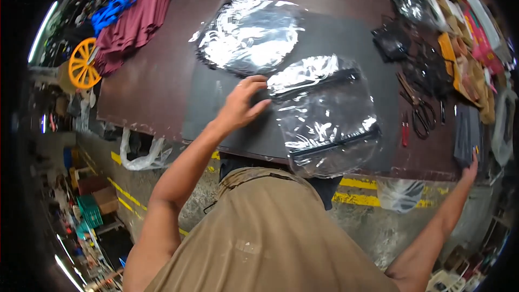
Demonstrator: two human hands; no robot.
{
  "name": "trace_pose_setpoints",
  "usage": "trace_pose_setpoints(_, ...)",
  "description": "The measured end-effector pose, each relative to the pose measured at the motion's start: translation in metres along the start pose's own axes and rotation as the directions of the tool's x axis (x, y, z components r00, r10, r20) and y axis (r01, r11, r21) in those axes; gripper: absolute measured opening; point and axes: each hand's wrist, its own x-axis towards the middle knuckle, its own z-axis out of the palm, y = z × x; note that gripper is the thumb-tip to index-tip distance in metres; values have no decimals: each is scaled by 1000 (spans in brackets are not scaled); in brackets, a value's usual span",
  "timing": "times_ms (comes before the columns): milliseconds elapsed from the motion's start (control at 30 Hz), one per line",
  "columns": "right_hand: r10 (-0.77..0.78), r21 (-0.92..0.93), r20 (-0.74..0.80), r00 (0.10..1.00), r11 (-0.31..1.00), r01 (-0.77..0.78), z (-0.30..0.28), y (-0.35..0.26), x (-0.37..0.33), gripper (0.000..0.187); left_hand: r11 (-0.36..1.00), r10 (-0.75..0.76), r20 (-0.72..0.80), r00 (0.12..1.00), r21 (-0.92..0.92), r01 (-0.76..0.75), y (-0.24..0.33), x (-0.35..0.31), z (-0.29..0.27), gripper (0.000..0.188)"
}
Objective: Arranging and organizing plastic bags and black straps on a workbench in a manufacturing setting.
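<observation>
Two clear plastic bags holding black pieces are lying mid-frame: upper bag [248, 35] set aside, lower bag [324, 116] being pressed by flat left hand [243, 103]; right hand [471, 166], far right, grip unclear.

Bare forearms, stained khaki-brown shirt [270, 232], sleeveless.
</observation>
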Motion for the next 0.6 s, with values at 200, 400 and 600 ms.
trace_pose_setpoints(200, -16, -14, -234, 972, 1000, 13, 6, -5, -48, 72, 885, 336, -169, 926, 392, -250, -17, 15, 12, 38)
trace_pose_setpoints(400, -807, -947, -204, 554, 306, 97, 52, 41, -161, 78, 873, 175, -239, 955, 486, -38, -73, 32, -8, 85)
trace_pose_setpoints(600, -711, -597, 248, 658, 422, 682, 256, 187, -355, 54, 877, 117, -220, 968, 480, 3, -121, 87, 8, 91)
